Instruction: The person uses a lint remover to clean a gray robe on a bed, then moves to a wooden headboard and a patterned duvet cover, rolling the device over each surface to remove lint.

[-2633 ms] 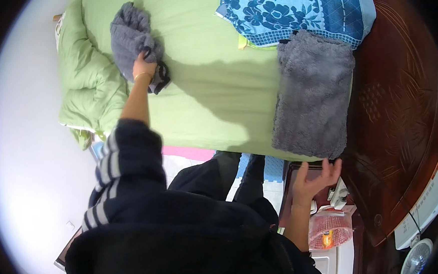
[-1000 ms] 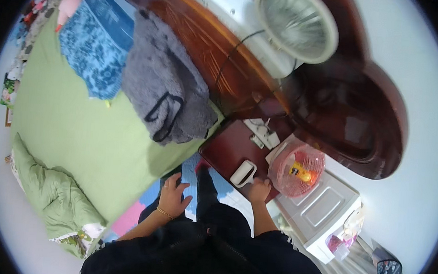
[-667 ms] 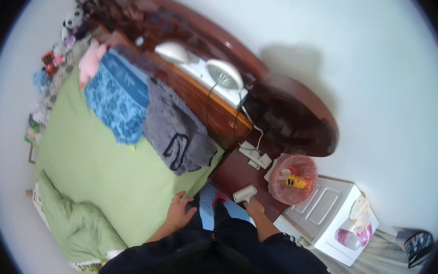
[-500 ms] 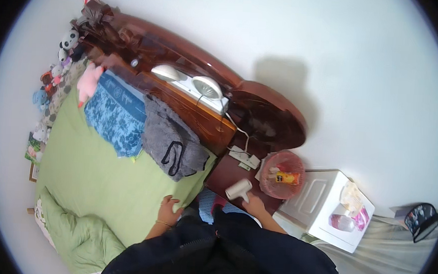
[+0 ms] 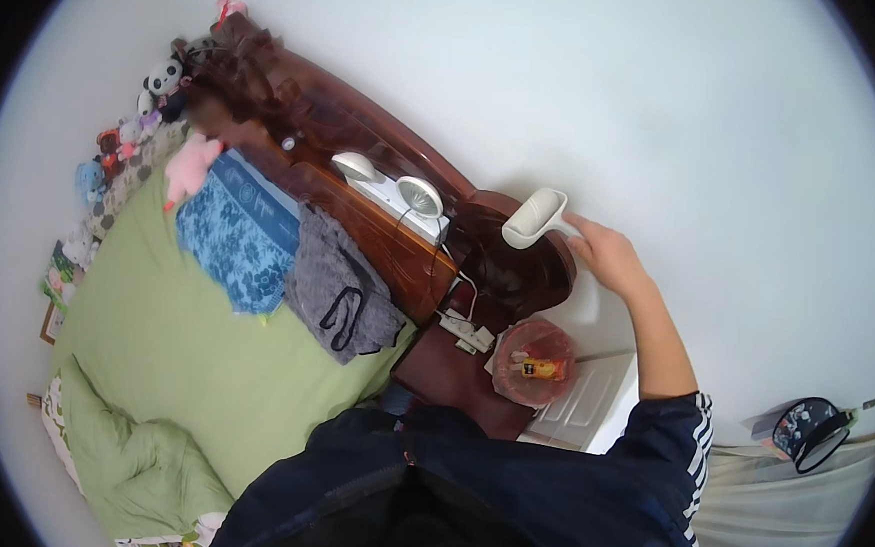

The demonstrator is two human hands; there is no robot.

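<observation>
My right hand (image 5: 604,259) is raised at the end of an outstretched arm, its fingers wrapped round the handle of a white lint roller (image 5: 533,219). The roller's head points left, in front of the dark headboard's rounded end (image 5: 550,270) and the pale wall. From this view I cannot tell whether it touches either. My left hand is out of sight. Below the roller stand a pink waste bin (image 5: 513,386) with a yellow-orange packet (image 5: 544,368) inside and a dark red bedside top (image 5: 437,369).
On the green-sheeted bed (image 5: 212,360) lie a blue patterned cloth (image 5: 234,236), a grey garment (image 5: 341,288) and a pink plush toy (image 5: 192,166). A white fan (image 5: 419,197) stands along the headboard. A power strip (image 5: 466,330) with cables sits near the bin, beside a white cabinet (image 5: 585,398).
My right hand has lifted the lint roller up and away, from over the bedside top to before the headboard's end. My left hand has left the view.
</observation>
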